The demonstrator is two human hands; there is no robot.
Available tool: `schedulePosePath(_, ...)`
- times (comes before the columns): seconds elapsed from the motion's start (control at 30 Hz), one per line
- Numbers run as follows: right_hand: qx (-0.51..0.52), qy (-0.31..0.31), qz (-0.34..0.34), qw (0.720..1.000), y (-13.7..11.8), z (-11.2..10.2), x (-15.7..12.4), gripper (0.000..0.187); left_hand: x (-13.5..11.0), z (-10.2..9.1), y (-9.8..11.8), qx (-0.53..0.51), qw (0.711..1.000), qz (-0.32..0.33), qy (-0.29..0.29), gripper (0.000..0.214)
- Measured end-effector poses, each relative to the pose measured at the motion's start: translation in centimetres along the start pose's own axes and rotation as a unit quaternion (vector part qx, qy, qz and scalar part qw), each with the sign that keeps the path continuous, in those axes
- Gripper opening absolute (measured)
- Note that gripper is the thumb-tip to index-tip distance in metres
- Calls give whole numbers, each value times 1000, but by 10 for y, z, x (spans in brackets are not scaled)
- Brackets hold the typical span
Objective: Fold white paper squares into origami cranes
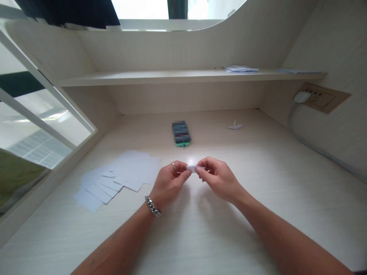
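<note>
A small folded piece of white paper point(191, 168) is held just above the desk, pinched from both sides. My left hand point(171, 182), with a ring and a chain bracelet, grips its left end between thumb and fingers. At its right end, my right hand point(218, 178) closes thumb and fingertips on the paper. Much of the folded shape is hidden behind the fingers. Farther back on the desk, right of centre, sits a small white paper crane point(235, 125).
Loose white paper sheets point(134, 168) lie fanned out to the left. A phone point(181, 133) in a green-edged case lies beyond my hands. Folded papers point(241, 69) rest on the shelf point(160, 77). A plug point(302, 97) sits in the right wall socket, its cable point(312, 147) trailing down.
</note>
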State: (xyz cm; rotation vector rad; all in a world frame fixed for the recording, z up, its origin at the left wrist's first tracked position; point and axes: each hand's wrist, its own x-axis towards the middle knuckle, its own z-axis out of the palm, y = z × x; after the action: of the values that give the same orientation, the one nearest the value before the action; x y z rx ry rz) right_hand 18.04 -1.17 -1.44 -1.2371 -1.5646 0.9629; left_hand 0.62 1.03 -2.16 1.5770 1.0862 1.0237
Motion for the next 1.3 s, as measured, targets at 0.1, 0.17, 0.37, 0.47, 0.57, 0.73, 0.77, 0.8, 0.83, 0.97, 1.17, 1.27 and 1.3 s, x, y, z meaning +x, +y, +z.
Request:
schedulePosePath(0.1, -11, 0, -10, 1000, -2, -3, 0, 13, -1, 0, 3, 44, 999, 5, -27, 19)
schedulePosePath(0.17, -5, -8, -9, 1000, -2, -3, 0, 12, -2, 1, 5, 53, 998, 18, -42, 21)
schedulePosePath(0.37, 130, -2, 16, 991, 4, -1, 3, 16, -4, 2, 4, 23, 999, 24, -15, 22)
schedulePosePath(0.47, 117, 23, 23, 993, 5, -1, 4, 15, -5, 4, 4, 10, 1000, 20, -8, 22)
schedulePosePath(0.57, 125, 27, 27, 991, 4, -1, 4, 17, -5, 8, 6, -18, 1000, 16, -4, 21)
schedulePosePath(0.73, 166, 24, 51, 985, 5, 3, 5, 27, -4, 12, 7, -75, 996, -32, 39, 21)
schedulePosePath(0.77, 158, 20, 43, 986, 5, 5, 5, 27, -3, 12, 7, -84, 994, -43, 52, 22)
schedulePosePath(0.8, 145, 17, 30, 989, 6, 6, 5, 25, -3, 12, 6, -90, 993, -50, 64, 22)
schedulePosePath(0.83, 129, 17, 16, 991, 6, 7, 5, 22, -3, 12, 5, -92, 992, -54, 72, 23)
schedulePosePath(0.97, 118, 38, 21, 992, 8, 6, 5, 15, -2, 12, 3, -133, 987, -78, 40, 27)
schedulePosePath(1.17, 136, 48, 25, 989, 11, 5, 6, 20, -3, 12, 2, -252, 959, -128, -20, 27)
schedulePosePath(1.27, 130, 78, 19, 988, 9, 7, 4, 22, -2, 13, 2, -256, 959, -116, -15, 28)
schedulePosePath(1.3, 124, 81, 15, 989, 9, 8, 3, 21, -2, 13, 1, -259, 960, -110, -7, 27)
